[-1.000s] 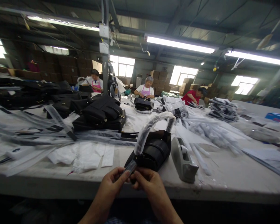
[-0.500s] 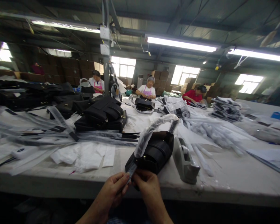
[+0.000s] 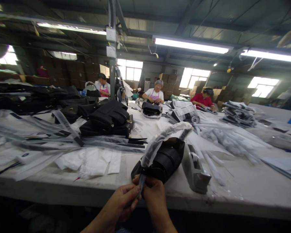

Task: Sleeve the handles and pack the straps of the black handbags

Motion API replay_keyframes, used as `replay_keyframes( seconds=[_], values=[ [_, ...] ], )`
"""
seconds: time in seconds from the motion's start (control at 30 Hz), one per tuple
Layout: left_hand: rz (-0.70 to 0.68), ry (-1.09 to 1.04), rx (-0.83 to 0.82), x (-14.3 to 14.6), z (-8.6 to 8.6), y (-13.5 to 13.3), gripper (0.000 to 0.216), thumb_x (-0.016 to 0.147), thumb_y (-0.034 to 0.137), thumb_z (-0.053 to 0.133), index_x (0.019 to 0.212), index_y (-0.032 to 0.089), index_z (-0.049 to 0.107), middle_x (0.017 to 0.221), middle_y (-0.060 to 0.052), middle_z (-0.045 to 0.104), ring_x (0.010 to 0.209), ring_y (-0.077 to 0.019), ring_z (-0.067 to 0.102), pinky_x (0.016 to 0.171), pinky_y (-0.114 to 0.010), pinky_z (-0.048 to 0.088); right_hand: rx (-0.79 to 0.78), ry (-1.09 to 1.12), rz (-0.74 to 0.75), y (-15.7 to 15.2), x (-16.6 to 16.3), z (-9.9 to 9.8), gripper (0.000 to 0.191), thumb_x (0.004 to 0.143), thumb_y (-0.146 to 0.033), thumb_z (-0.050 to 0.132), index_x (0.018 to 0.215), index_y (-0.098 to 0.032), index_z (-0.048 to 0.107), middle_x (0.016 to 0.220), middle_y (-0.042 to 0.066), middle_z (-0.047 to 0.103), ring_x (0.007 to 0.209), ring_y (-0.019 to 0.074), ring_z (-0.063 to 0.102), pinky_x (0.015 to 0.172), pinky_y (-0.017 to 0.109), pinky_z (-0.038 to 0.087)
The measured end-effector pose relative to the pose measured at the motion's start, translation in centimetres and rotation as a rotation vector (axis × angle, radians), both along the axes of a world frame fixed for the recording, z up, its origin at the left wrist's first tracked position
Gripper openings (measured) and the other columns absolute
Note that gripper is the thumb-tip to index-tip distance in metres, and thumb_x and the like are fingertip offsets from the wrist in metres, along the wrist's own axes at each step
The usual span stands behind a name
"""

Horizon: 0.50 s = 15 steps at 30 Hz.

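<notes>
A black handbag [image 3: 163,158] lies at the table's front edge, its arched handle [image 3: 151,152] wrapped in clear plastic. From its near end comes a plastic-covered strap [image 3: 142,181]. My left hand [image 3: 124,200] pinches this strap between thumb and fingers, just below the bag. Close beside it, my right hand [image 3: 155,194] is closed at the bag's near end, with a fingertip showing on the far side of the strap; its other fingers are partly hidden. A grey tape dispenser [image 3: 196,171] stands just right of the bag.
Black bags [image 3: 106,118] are piled at the left behind plastic-covered straps [image 3: 111,142]. White sheets [image 3: 94,161] lie near the front edge. Wrapped tubes [image 3: 228,136] and a stack of wrapped pieces [image 3: 239,113] occupy the right. Across the table several people work, one handling a black bag [image 3: 151,108].
The strap has swung more upright, and my left hand has shifted slightly right and down with it. My right hand's fingertip now shows behind the strap. The whole view has shifted slightly.
</notes>
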<state>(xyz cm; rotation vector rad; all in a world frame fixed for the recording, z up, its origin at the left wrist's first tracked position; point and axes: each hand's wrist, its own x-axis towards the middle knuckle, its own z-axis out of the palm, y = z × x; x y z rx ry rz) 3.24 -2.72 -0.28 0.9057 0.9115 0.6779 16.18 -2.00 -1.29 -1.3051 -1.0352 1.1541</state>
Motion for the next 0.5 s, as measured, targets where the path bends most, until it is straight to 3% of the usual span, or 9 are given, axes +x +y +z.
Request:
replay_keyframes(
  seconds=[0.13,0.2,0.27,0.37,0.5],
  values=[
    [0.035,-0.052,-0.024,0.1,-0.3,-0.1,0.048,0.071,0.065,0.068,0.072,0.019,0.054,0.044,0.011,0.039,0.032,-0.0008,0.015,0.034,-0.017,0.009,-0.017,0.144,0.056,-0.6,0.2,-0.1,0.029,0.069,-0.040,0.079,0.084,-0.015,0.079,0.060,0.001,0.065,0.050,0.0094,0.048,0.049,0.020,0.039],
    [0.061,-0.095,-0.051,0.0,-0.4,-0.2,0.048,0.071,0.063,0.070,0.072,0.018,0.053,0.045,0.012,0.038,0.033,-0.0001,0.013,0.034,-0.017,0.008,-0.077,0.371,0.156,-0.9,0.4,0.0,0.038,0.070,-0.045,0.080,0.092,-0.015,0.077,0.056,-0.002,0.059,0.042,0.0036,0.031,0.041,0.017,0.025],
    [0.083,-0.169,-0.099,-0.2,-0.5,-0.2,0.046,0.070,0.059,0.073,0.073,0.017,0.054,0.048,0.011,0.039,0.035,0.0008,0.012,0.034,-0.015,0.007,-0.153,0.632,0.263,-1.2,0.6,0.3,0.041,0.069,-0.047,0.081,0.096,-0.016,0.075,0.065,-0.002,0.061,0.042,0.0005,0.022,0.038,0.014,0.018],
    [0.097,-0.309,-0.190,-0.3,-0.6,-0.3,0.041,0.069,0.048,0.079,0.072,0.015,0.055,0.051,0.011,0.039,0.037,0.0015,0.010,0.034,-0.014,0.006,-0.232,0.915,0.350,-1.1,0.7,0.6,0.039,0.067,-0.044,0.085,0.093,-0.018,0.073,0.087,0.001,0.065,0.042,-0.0032,0.020,0.037,0.010,0.018],
    [0.079,-0.392,-0.221,-0.4,-0.7,-0.5,0.038,0.070,0.043,0.080,0.068,0.015,0.055,0.049,0.011,0.037,0.036,0.0017,0.009,0.032,-0.012,0.006,-0.266,1.080,0.405,-0.7,0.7,0.2,0.031,0.071,-0.033,0.084,0.091,-0.013,0.071,0.085,-0.001,0.063,0.040,-0.0053,0.019,0.036,0.008,0.019]
  ],
)
